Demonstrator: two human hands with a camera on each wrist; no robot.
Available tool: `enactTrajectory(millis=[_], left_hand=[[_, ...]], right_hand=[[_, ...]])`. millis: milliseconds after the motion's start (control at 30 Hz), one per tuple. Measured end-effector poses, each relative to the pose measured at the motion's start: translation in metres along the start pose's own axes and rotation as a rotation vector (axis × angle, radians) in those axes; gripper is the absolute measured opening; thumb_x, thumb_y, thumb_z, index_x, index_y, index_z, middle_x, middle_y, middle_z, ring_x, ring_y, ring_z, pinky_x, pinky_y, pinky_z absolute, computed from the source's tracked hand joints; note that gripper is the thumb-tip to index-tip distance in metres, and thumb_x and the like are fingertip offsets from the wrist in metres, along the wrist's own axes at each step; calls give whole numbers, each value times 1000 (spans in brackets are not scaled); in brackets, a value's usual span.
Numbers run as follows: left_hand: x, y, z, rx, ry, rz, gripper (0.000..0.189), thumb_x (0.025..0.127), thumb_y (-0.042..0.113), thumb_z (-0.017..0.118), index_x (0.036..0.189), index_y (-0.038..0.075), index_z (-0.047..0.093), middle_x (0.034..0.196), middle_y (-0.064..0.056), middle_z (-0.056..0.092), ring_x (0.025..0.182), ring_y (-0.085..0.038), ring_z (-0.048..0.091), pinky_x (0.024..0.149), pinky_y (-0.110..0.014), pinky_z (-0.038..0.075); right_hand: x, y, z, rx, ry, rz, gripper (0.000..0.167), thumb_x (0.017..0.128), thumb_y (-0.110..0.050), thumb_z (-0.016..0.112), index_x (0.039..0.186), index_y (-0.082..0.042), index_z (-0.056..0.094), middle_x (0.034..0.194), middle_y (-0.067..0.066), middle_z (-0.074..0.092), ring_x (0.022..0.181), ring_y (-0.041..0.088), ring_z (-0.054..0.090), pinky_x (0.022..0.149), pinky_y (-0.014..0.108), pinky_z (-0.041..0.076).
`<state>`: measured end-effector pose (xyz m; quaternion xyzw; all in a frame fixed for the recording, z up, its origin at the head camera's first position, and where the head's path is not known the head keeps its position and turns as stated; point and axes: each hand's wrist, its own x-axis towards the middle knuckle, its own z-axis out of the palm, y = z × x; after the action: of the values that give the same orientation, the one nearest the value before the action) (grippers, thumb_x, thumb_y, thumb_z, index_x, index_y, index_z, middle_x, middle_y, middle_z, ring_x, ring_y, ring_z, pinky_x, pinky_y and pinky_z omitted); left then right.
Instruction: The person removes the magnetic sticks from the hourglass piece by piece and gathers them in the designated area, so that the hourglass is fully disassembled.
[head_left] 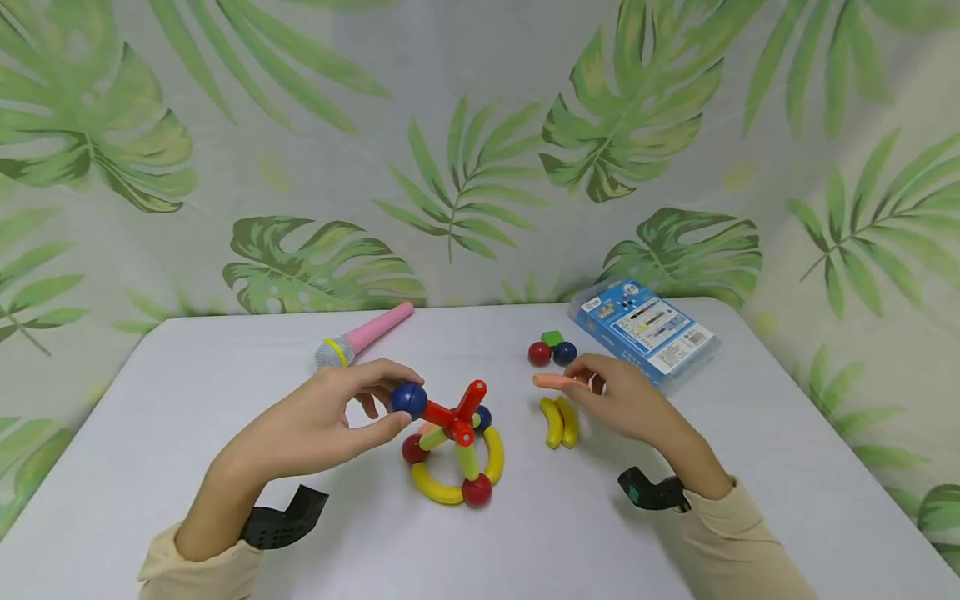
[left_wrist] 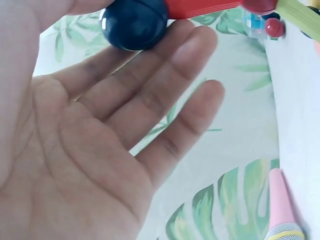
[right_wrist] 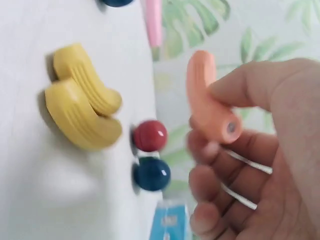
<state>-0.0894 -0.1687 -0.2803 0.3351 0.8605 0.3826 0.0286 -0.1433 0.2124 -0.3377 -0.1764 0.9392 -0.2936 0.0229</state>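
My left hand (head_left: pixel 326 417) pinches a dark blue ball (head_left: pixel 408 400) between thumb and fingers. The ball sits on the end of a red magnetic rod (head_left: pixel 437 414), part of a construction with several red rods at its top. Below, pale green rods (head_left: pixel 467 460) slope down to a ring of yellow curved rods (head_left: pixel 438 490) and balls, such as a red ball (head_left: pixel 477 491). My right hand (head_left: pixel 622 400) holds an orange curved rod (right_wrist: pixel 202 100) between thumb and fingers, above the table. In the right wrist view a metal tip shows on its near end.
Two loose yellow curved rods (head_left: pixel 561 422) lie below my right hand. Beyond them are a red ball (head_left: pixel 539 353), a blue ball (head_left: pixel 565 353) and a green block (head_left: pixel 552 338). A blue box (head_left: pixel 645 329) stands back right; a pink toy microphone (head_left: pixel 367 335) lies back left.
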Motion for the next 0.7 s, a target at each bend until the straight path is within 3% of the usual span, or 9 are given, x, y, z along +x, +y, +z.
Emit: enactTrajectory(millis=[167,333,533,700], left_hand=[[4,-2,6,-29,39,28,30,97,19,73,126,22,67,109,17,71,96,-5,66,82,-28,56],[9,-4,13,-49,99,10,33,98,21,72,131,21,65,110,14,71,96,-6,67,80,-28,57],[15,-7,22,-79,169,1,37,97,19,75,131,15,64,109,11,71,97,-8,67,82,-25,57],[17,-11,25,-86,189,2,34,97,18,74,130,16,66,111,9,71,96,-9,67,82,-26,57]], right_hand=[[-10,12,-14,-43,30,65,24,101,-29,66,108,-6,69,80,0,61,68,16,51,56,28,42],[-11,23,-16,-79,36,132,25,98,-24,67,106,0,66,82,4,63,68,18,52,58,31,43],[-9,34,-7,-92,-33,201,25,97,-24,66,102,0,64,81,6,61,71,19,53,61,30,44],[-9,39,-2,-126,-154,245,28,96,-32,69,97,-4,64,78,4,61,70,19,54,60,30,45]])
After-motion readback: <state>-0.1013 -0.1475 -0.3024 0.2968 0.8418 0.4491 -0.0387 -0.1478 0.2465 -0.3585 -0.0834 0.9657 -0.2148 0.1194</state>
